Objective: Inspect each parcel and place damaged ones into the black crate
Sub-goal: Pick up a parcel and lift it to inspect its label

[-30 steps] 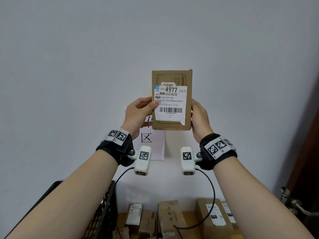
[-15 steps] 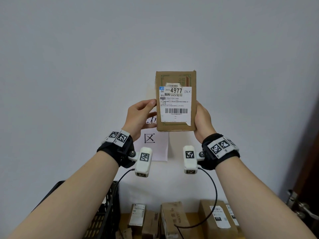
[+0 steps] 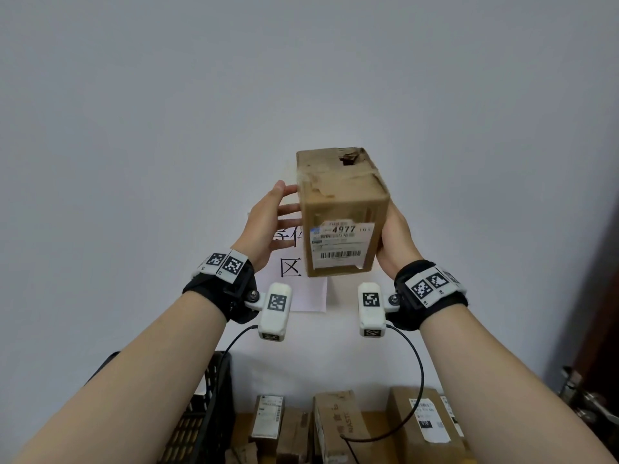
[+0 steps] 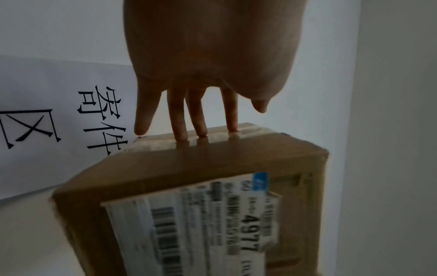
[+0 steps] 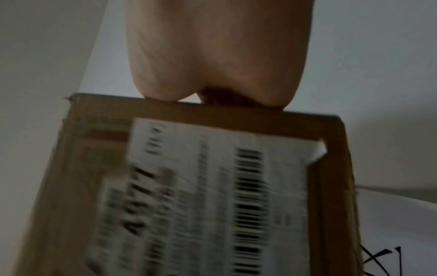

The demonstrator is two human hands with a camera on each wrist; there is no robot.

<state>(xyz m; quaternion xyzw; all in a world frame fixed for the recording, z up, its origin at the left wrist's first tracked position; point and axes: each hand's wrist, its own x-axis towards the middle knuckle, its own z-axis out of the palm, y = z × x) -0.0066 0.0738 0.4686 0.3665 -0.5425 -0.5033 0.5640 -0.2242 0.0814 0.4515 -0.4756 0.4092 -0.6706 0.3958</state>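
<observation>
You are holding a small brown cardboard parcel (image 3: 343, 212) up in the air in front of a plain pale wall (image 3: 167, 128), between your two hands. It is tipped so that its taped top face shows in the head view, and near the far edge of that face there is a dark torn hole (image 3: 348, 158). The white shipping label (image 3: 338, 244) with a barcode and the number 4977 faces you; its lower right corner is peeling.

Your left hand (image 3: 268, 226) is flat and released, its straight fingers (image 4: 201, 119) spread and pressing their tips along the taped edge of the left side face, the thumb apart from the box. Your right hand (image 3: 397, 236) lies against the right side face with the palm on the cardboard; its fingers are hidden behind the parcel, so you cannot tell whether they curl round it.

Behind the parcel a white paper sign (image 3: 294, 272) with black characters is stuck on the wall. Well below your hands, several more brown cardboard boxes (image 3: 338, 426) stand in a row on the wooden counter (image 3: 371, 416) against the wall. The black lattice plastic crate (image 3: 201, 420) stands at lower left under your left forearm, just beside the leftmost box. Around the raised parcel there is open air on every side but the wall's.
</observation>
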